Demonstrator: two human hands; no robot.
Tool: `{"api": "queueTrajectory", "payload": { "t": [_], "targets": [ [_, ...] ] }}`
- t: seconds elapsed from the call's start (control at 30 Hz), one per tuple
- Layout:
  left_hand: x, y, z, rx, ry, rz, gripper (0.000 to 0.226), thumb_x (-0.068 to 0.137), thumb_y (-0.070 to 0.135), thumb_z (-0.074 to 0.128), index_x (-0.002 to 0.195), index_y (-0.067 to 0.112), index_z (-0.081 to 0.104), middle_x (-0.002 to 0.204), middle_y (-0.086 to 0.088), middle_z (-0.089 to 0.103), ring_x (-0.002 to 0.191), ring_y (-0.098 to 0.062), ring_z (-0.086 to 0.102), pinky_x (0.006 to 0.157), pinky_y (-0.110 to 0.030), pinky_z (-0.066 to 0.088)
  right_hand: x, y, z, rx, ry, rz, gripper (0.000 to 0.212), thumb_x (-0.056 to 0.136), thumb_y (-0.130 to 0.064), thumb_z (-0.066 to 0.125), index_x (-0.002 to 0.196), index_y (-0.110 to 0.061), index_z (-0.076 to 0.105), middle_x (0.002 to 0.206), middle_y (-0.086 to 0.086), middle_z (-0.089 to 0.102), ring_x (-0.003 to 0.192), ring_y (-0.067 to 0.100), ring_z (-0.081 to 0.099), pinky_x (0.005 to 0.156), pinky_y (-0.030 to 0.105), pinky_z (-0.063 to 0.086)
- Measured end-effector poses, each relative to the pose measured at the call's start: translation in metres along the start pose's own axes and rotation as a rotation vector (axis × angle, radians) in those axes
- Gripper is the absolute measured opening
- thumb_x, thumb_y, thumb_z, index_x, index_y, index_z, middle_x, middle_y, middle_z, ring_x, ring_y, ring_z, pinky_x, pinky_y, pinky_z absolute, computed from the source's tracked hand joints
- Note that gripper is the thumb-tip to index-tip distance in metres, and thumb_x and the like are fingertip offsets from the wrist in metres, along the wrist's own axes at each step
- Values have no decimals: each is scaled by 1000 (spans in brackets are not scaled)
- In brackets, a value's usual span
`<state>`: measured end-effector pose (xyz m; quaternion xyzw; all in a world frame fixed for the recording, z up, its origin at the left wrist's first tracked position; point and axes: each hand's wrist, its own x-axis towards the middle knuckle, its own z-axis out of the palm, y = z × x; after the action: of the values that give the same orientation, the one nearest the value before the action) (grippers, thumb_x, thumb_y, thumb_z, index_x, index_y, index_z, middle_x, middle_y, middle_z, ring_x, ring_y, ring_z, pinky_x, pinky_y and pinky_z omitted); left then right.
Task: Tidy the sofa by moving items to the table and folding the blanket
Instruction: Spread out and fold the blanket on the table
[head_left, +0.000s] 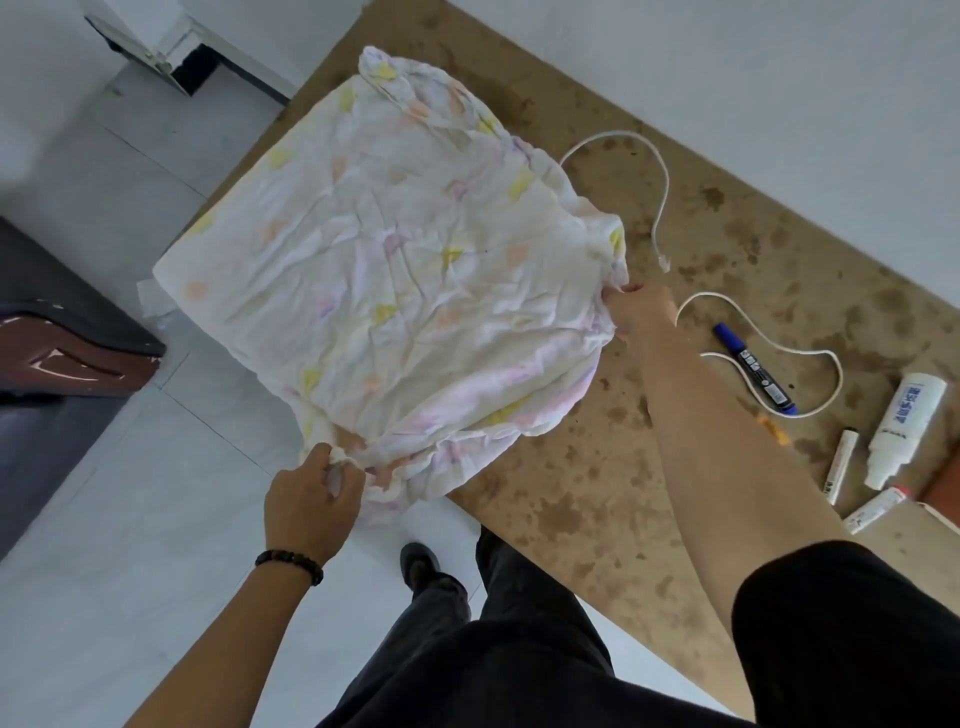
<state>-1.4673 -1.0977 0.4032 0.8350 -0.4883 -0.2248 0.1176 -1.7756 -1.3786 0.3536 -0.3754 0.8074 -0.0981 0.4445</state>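
**Both hands gripping the folded blanket at the worktop's edge**

The left hand (311, 504) is pinching the near corner of the blanket (384, 270), its grip clamped on a bunched fold of cloth between thumb and curled fingers. A bracelet of dark beads (289, 566) is sitting on that wrist. The right hand (636, 312) is reaching forward with the arm stretched out, and its grip is likewise closed on the blanket, the fingers tucking into the gathered cloth at the right-hand corner.

The blanket, white with pale yellow, pink and orange patches, is lying crumpled in a rough, layered square. Most of it is resting on the brown, stained worktop (597, 493), while its left side is hanging past the worktop's edge, over the light tiled floor (104, 519). The corner in the left hand is also sitting off the edge.

Just beyond the right hand, a white cable (613, 134) is lying in loose loops on the worktop, one end stopping near the knuckles. A blue marker (753, 369) is lying across one of the loops, right of the forearm. Further right, a white bottle (906, 431) is lying on its side, with two small tubes (840, 467) lying just beside it.

The person is standing at the worktop's near edge in dark trousers, one dark shoe (418, 561) showing on the floor. A dark piece of furniture (62, 322) is standing at the left, well apart from the blanket.
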Motion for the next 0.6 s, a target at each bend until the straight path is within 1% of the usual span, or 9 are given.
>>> {"api": "queueTrajectory", "payload": {
  "t": [0.07,0.13,0.17,0.23,0.3,0.37,0.43,0.5,0.6],
  "targets": [
    [6,-7,-11,-14,66,-41,20,80,32,40,71,15,36,42,-4,35,43,-29,37,45,-30,29,-12,-13,-8,95,-164,11,29,89,-28,69,69,-14,53,76,10,59,66,23,57,69,38,60],
    [18,-15,-30,-31,145,-78,22,82,33,36,78,12,37,45,-4,38,47,-31,39,48,-32,29,-32,-43,-28,241,-338,-34,16,93,-19,68,83,-11,60,84,8,62,62,15,55,53,24,54],
    [25,-19,-43,-39,199,-83,24,85,35,34,82,12,38,48,-7,41,50,-33,43,50,-34,31,-45,-63,-43,388,-340,-104,11,94,-17,67,87,-10,62,85,8,63,59,13,55,50,21,51],
    [39,-25,-77,-80,323,-101,26,95,32,35,88,7,39,58,-17,50,59,-40,51,55,-39,36,-73,-103,-83,831,-213,-235,7,94,-10,66,92,-7,59,77,6,66,57,12,58,56,23,53],
    [53,-33,-117,-174,479,-177,27,103,24,37,99,-2,44,80,-29,58,77,-48,55,65,-47,39,-102,-129,-127,1273,-90,-337,16,94,-1,62,92,-13,51,69,3,65,58,15,61,61,26,55],
    [62,-47,-158,-268,635,-276,34,104,27,34,109,-6,44,99,-37,57,91,-52,54,73,-50,39,-123,-133,-161,1479,76,-434,23,94,1,57,95,-18,44,78,4,64,66,18,62,64,26,55],
    [70,-59,-193,-297,716,-279,39,104,32,32,109,-6,42,103,-40,55,93,-54,52,75,-52,38,-143,-123,-181,1431,330,-441,21,93,-5,57,99,-22,46,94,5,62,75,17,63,67,24,55],
    [76,-62,-217,-258,701,-189,38,105,32,33,109,-5,42,98,-38,56,89,-54,54,71,-51,38,-157,-107,-183,1317,509,-372,19,93,-7,54,94,-26,52,103,3,60,84,17,63,65,21,55],
    [83,-53,-233,-319,653,-28,33,105,27,35,104,-4,44,79,-21,50,78,-43,52,64,-42,33,-173,-84,-168,1207,464,-252,29,92,4,49,89,-23,59,106,7,57,92,20,61,61,19,56]
  ]
}}
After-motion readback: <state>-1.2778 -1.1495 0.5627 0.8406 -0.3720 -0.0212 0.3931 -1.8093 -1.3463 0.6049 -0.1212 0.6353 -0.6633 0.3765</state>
